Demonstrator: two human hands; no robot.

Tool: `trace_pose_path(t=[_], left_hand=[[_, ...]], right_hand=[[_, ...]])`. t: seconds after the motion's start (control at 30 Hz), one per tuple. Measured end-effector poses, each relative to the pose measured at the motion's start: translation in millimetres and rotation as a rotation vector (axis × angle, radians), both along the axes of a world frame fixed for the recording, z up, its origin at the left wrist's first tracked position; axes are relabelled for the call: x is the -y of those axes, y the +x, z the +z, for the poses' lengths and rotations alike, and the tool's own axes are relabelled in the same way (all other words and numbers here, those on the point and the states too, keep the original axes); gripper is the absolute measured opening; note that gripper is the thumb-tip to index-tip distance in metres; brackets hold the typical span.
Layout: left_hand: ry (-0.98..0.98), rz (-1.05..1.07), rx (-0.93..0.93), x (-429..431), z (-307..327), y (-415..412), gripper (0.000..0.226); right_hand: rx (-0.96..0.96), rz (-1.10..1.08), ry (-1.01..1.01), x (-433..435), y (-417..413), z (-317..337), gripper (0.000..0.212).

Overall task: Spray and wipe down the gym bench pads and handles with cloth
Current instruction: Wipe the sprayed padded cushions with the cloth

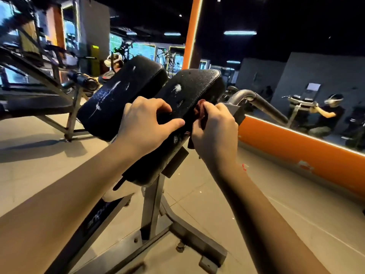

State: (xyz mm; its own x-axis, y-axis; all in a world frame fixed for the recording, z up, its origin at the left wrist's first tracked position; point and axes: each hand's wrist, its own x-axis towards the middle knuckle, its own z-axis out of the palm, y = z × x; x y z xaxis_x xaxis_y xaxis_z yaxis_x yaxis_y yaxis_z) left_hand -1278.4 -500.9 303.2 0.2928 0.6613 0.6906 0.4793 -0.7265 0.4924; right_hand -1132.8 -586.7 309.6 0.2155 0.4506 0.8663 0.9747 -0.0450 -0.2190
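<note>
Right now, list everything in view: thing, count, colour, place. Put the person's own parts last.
left bench pad: one, black, white spray streaks, upper centre
right bench pad: one, black, wet with droplets, beside the left one
cloth: one, dark red, bunched against the right bench pad
handle: one, grey metal, right of the pads
bench frame: one, grey steel, under the pads
neighbouring bench: one, dark, far left
pillar: one, orange, behind the pads
wall mirror: one, right side, above the orange band
left grip: one, rests on the pads, left of the cloth
right grip: one, holds the cloth
</note>
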Motion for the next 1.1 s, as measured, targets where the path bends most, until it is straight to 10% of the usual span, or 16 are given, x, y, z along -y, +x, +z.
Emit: trace_pose_path(t=[0.57,0.77,0.9,1.1], left_hand=[[-0.173,-0.044,-0.028,9,-13,-36,0.05],[-0.145,0.026,-0.054,17,-26,-53,0.057],[-0.177,0.064,-0.059,24,-28,-55,0.05],[-0.287,0.077,-0.073,28,-28,-55,0.063]], right_hand=[[-0.034,-0.048,0.04,-17,28,24,0.025],[0.171,0.183,-0.037,22,-36,-78,0.026],[0.329,0.046,0.084,2,6,-31,0.014],[0.129,0.063,0.127,-1,-5,-34,0.012]])
